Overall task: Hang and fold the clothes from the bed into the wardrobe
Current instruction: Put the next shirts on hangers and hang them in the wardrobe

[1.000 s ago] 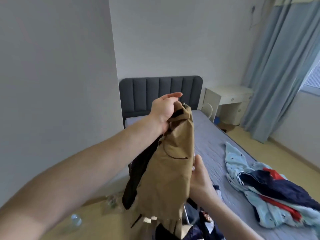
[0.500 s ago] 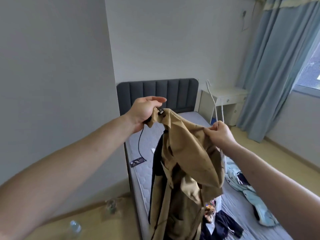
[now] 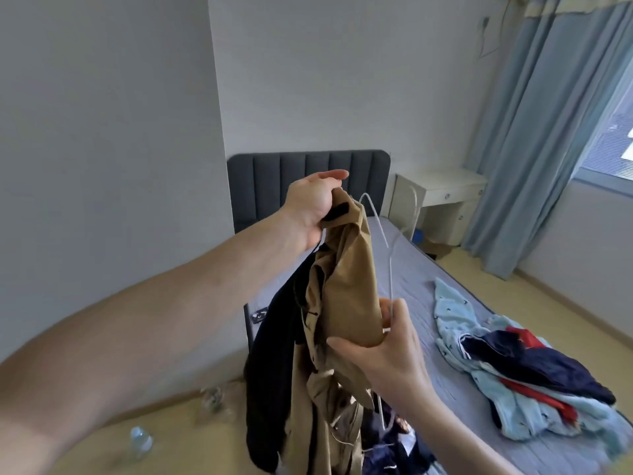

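A tan coat (image 3: 346, 289) with a dark lining hangs in the air over the bed's near left corner. My left hand (image 3: 313, 204) grips its top end, held high in front of the headboard. My right hand (image 3: 387, 351) holds the coat's folded lower part from below, and a white wire hanger (image 3: 388, 258) runs up from those fingers beside the coat. On the grey mattress (image 3: 421, 275) to the right lies a heap of clothes (image 3: 520, 368): light blue, navy and red pieces. More dark clothes (image 3: 394, 450) lie under the coat. The wardrobe is out of view.
A dark grey headboard (image 3: 274, 180) stands against the far wall. A white bedside table (image 3: 442, 197) sits right of it, with blue curtains (image 3: 541, 132) and a window beyond. A plastic bottle (image 3: 140, 440) lies on the wooden floor at the lower left.
My right hand dropped from the coat's upper edge to its lower folded part, taking the hanger down with it. The coat now hangs narrow and bunched. My left hand stays high.
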A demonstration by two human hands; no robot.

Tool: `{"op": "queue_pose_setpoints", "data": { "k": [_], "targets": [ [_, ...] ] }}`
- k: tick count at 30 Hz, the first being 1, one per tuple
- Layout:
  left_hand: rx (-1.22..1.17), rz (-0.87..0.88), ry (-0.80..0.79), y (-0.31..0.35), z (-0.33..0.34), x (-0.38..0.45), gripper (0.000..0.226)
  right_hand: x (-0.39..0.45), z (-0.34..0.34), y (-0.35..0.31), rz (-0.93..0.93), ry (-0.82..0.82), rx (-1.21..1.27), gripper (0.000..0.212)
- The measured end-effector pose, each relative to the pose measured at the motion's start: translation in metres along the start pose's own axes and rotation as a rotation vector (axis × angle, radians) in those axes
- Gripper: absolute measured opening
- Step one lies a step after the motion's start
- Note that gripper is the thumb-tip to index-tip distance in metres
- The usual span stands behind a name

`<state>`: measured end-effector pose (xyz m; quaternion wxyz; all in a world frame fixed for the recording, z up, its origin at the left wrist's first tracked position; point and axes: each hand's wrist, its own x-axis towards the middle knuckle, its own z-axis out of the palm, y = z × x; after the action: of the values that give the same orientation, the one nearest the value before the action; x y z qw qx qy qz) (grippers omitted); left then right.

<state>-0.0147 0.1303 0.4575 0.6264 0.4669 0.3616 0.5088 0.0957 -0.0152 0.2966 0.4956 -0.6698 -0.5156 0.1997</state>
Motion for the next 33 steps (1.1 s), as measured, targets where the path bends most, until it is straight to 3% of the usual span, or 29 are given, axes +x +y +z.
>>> {"op": "queue_pose_setpoints", "data": {
  "k": [4, 7, 12, 18, 23, 26, 29, 33],
  "targets": [
    [-0.018, 0.011, -0.011, 0.000, 0.010, -0.006, 0.024, 0.048, 0.012, 0.034, 0.084, 0.051, -0.078, 0.035],
    [0.080, 0.062, 0.000, 0.005, 0.001, -0.004, 0.023, 0.093, -0.013, 0.054, 0.229, 0.184, -0.065, 0.018],
    [0.089, 0.022, 0.100, 0.007, -0.020, 0.003, 0.024, 0.092, -0.038, 0.053, 0.212, 0.352, -0.076, 0.045],
    [0.022, 0.003, 0.127, 0.002, -0.016, 0.001, 0.024, 0.015, 0.028, 0.038, 0.023, 0.353, 0.007, 0.063],
    [-0.052, 0.010, 0.126, 0.007, -0.003, -0.007, 0.025, -0.001, 0.060, 0.023, -0.065, 0.194, 0.123, 0.056],
    [-0.079, 0.023, 0.111, 0.006, 0.005, -0.010, 0.024, 0.014, 0.066, 0.014, -0.140, 0.166, 0.115, 0.039],
    [-0.082, 0.031, 0.099, 0.006, 0.008, -0.011, 0.024, 0.027, 0.068, 0.012, -0.123, 0.160, 0.148, 0.051],
    [-0.060, 0.029, 0.094, 0.003, 0.003, -0.010, 0.024, 0.044, 0.055, 0.009, -0.093, 0.161, 0.065, 0.044]
  ]
}}
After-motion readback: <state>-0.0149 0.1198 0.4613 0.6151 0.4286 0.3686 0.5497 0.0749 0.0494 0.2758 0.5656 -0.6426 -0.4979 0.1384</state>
